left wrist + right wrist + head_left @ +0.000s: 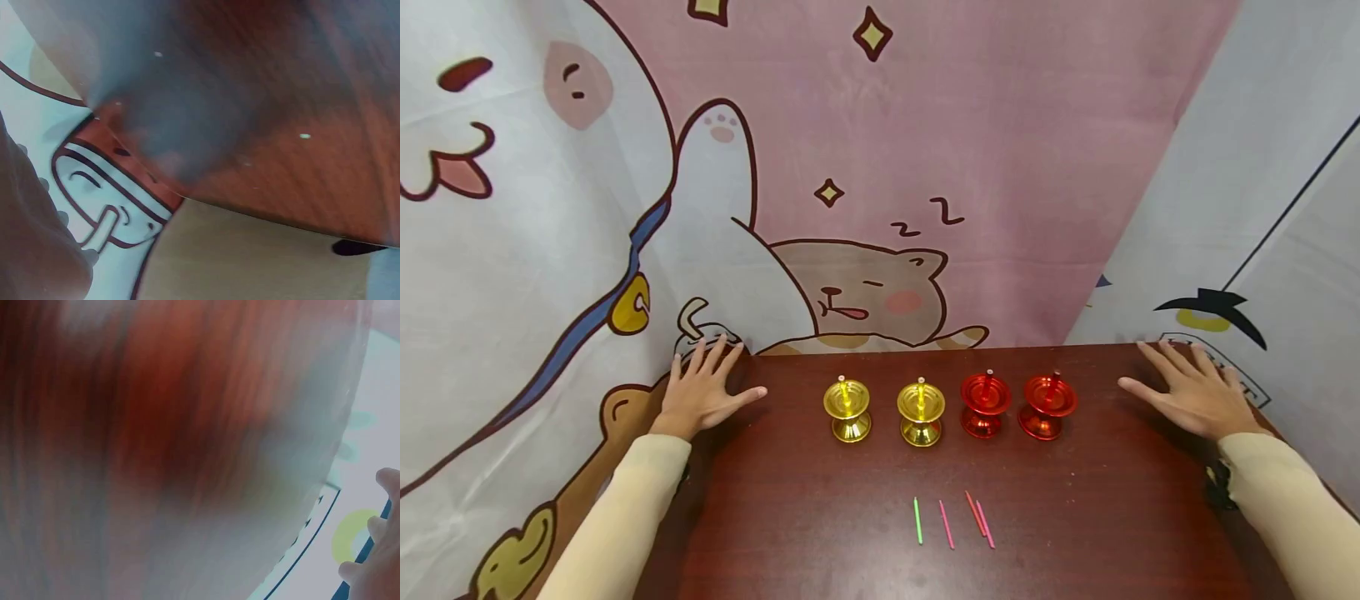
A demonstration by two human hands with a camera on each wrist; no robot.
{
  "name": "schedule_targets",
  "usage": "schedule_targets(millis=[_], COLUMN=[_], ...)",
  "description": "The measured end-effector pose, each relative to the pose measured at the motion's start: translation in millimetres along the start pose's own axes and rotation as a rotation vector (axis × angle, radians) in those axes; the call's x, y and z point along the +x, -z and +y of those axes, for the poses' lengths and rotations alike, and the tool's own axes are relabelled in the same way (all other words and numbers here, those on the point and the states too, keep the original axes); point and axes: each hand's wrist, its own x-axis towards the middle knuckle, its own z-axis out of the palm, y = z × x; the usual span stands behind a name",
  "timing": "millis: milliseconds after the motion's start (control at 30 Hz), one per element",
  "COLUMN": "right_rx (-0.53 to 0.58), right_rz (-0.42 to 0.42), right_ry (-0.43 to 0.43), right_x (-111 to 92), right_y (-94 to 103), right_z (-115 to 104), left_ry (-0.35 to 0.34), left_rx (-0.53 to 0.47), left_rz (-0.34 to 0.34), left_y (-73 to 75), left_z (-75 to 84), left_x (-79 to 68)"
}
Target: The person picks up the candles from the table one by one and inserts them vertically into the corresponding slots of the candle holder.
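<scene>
My left hand [702, 390] is spread at the table's left edge, fingers straight, holding nothing. On the far right my right hand [1197, 389] is spread the same way, also holding nothing. Between them stand two gold candle holders, one on the left [852, 427] and one beside it [921, 432], then two red candle holders, one [982, 422] next to another [1041, 423]. A short stub stands upright in each cup. Nearer to me lie a green thin candle [918, 522], a pink one [947, 525], and a red one [975, 513] touching another pink one [986, 525].
The dark brown table [805, 517] reaches back to a hanging cloth [1000, 167] printed with cartoon animals. The cloth also runs along both sides. In the left wrist view, the table edge curves above the printed cloth [250, 250].
</scene>
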Motion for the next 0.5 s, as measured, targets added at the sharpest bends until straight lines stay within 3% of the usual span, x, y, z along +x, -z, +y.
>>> schedule_targets(millis=[267, 500], right_rx=[0.012, 0.005], right_rz=[0.020, 0.052], right_ry=[0.096, 0.188], right_x=[3, -5], right_y=[5.7, 13.7], right_z=[-30, -61], left_ry=[-0.078, -0.187], left_rx=[0.030, 0.040], left_rz=[0.038, 0.095], left_y=[5.1, 10.8], left_z=[27.1, 57.5], left_x=[4.9, 2.7])
